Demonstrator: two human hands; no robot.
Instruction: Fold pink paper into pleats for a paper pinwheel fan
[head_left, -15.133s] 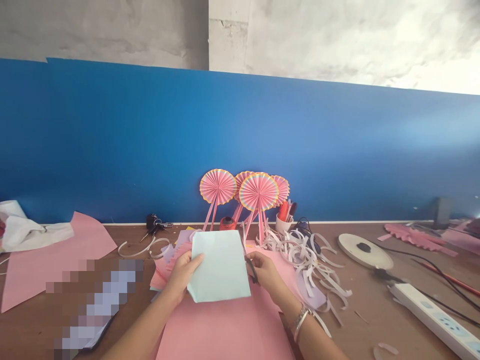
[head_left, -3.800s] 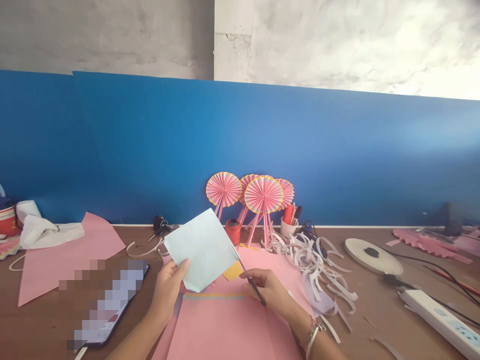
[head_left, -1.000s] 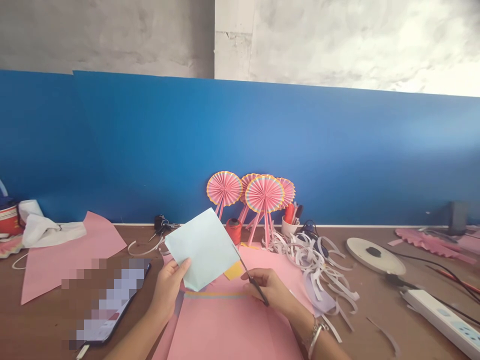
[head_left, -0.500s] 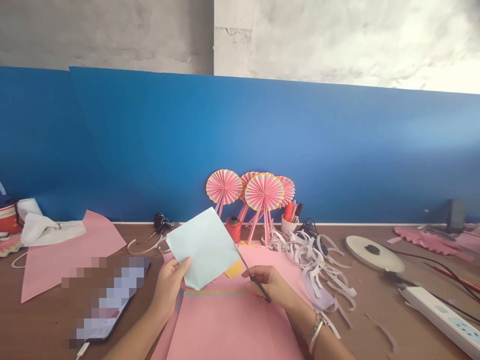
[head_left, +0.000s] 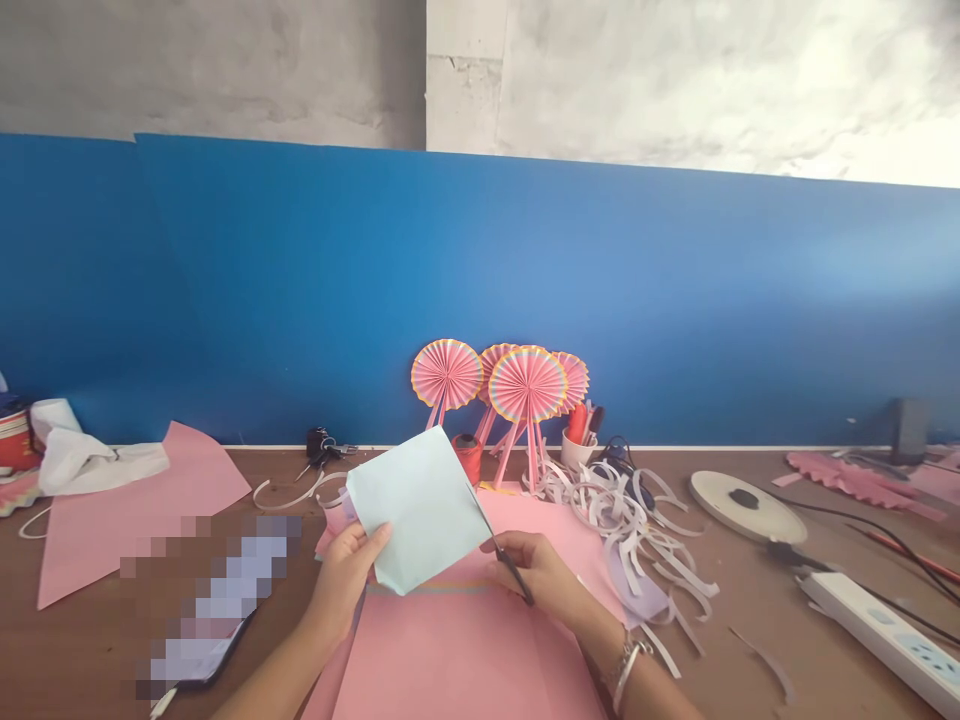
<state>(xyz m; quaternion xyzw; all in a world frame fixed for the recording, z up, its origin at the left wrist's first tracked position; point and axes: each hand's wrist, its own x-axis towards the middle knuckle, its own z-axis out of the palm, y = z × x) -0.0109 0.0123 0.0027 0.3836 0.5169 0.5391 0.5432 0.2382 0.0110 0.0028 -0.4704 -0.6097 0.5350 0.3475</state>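
Observation:
Between thumb and fingers, my left hand [head_left: 349,565] pinches the lower left edge of a pale blue sheet of paper [head_left: 420,510], held tilted above the table. My right hand [head_left: 540,575] grips a pair of dark-handled scissors [head_left: 514,575], whose blades lie along the sheet's right edge. Whether the blades are apart I cannot tell. Below both hands lie large pink paper sheets [head_left: 465,660], with a thin coloured stripe partly hidden under the blue sheet. Just behind stand several round pleated pink paper fans [head_left: 528,385] on paper sticks.
Curled white paper strips [head_left: 615,510] heap up right of the fans, near a white cup of pens [head_left: 577,450]. A round lid [head_left: 750,508] and a power strip [head_left: 885,630] lie farther right. On the left are a phone [head_left: 217,620], keys [head_left: 322,450] and another pink sheet [head_left: 142,520].
The blue sheet and my left hand have shifted slightly right and down. The sheet now covers the yellow piece seen below it before. My right hand stays on the scissors, almost unmoved.

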